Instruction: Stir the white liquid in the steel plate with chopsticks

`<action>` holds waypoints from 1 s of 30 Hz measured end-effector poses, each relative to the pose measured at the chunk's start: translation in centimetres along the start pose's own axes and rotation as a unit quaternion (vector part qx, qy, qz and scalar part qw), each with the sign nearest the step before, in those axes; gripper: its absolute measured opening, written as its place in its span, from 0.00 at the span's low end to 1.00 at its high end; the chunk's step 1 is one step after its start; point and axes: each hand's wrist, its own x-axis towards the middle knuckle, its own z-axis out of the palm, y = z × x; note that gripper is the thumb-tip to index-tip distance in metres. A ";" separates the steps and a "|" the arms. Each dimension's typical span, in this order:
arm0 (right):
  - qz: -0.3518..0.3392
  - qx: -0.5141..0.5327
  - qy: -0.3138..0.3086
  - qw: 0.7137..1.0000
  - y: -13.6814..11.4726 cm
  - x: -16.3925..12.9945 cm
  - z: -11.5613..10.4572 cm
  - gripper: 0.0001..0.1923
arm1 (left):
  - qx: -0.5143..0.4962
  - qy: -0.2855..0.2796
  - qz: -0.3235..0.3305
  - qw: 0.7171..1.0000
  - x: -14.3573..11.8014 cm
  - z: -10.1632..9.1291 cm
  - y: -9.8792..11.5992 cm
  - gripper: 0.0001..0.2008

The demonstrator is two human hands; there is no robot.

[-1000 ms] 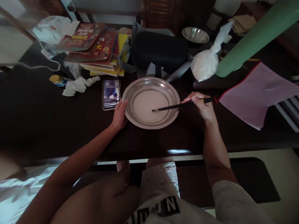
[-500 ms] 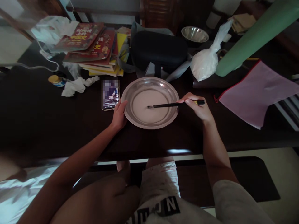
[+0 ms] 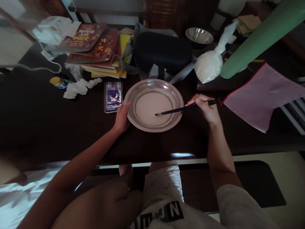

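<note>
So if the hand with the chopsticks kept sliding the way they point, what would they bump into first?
Probably the far inner wall of the metal pan, near the left hand. The chopsticks in the right hand point left across its whitish liquid.

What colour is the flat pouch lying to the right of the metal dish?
The pouch is pale pink with a red edge, seen best in the head view.

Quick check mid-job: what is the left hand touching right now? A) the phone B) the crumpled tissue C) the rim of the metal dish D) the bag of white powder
C: the left hand grips the rim of the metal dish; the phone lies just beyond it, untouched.
</note>
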 end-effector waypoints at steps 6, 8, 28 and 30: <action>-0.006 -0.013 -0.039 0.999 -0.2 0.0 0.2 0.12 | -0.005 0.002 -0.006 1.000 0.1 -0.2 -0.2 0.16; -0.008 0.007 -0.004 1.000 -0.2 0.0 0.1 0.12 | -0.004 -0.001 -0.005 1.000 0.1 -0.2 -0.2 0.16; -0.011 0.011 0.008 1.000 0.2 0.1 0.1 0.14 | -0.016 0.001 -0.004 1.000 0.1 0.1 -0.3 0.14; -0.010 0.011 -0.018 1.000 0.1 0.1 0.2 0.14 | -0.013 -0.001 -0.003 1.000 0.0 0.1 -0.1 0.16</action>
